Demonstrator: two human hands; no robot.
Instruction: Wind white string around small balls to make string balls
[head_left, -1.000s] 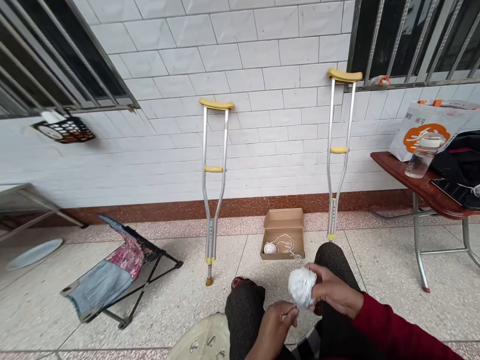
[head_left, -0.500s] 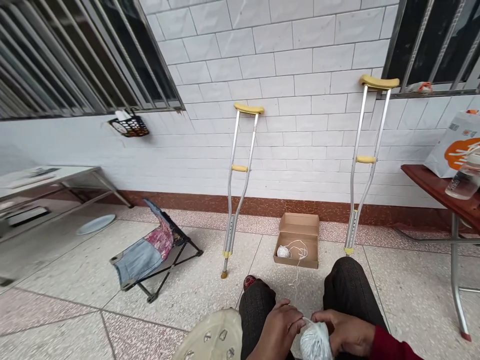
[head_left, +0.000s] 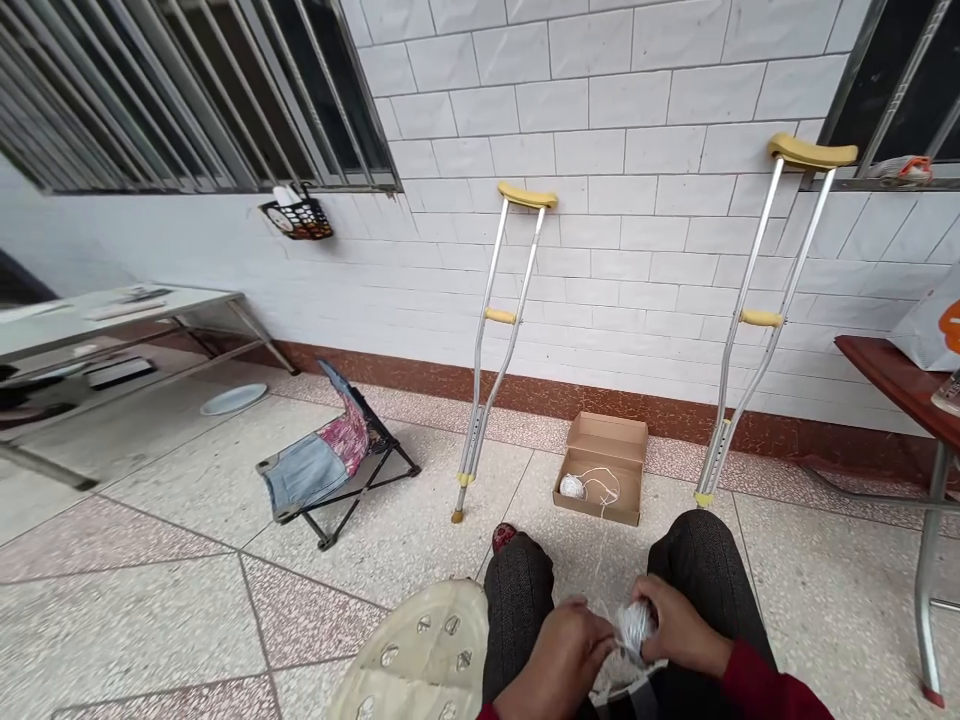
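Between my knees, my right hand [head_left: 673, 622] is closed around a ball of white yarn [head_left: 636, 628]. Just left of the ball is my left hand [head_left: 571, 645], its fingers pinched on the yarn strand; motion blurs the fingertips. A thin strand runs from the hands toward an open cardboard box [head_left: 626, 512] on the floor ahead. In that box lies a second, smaller ball of white yarn [head_left: 573, 486] with loose loops beside it.
A pale plastic stool [head_left: 420, 650] is by my left knee. Two crutches [head_left: 501, 316] [head_left: 761, 319] lean on the tiled wall. A folding chair [head_left: 315, 470] stands to the left, a red table [head_left: 892, 375] to the right.
The yarn ball in my right hand has moved up and is turned on its side. My left hand stays beside it. The whole view has shifted left and slightly down.
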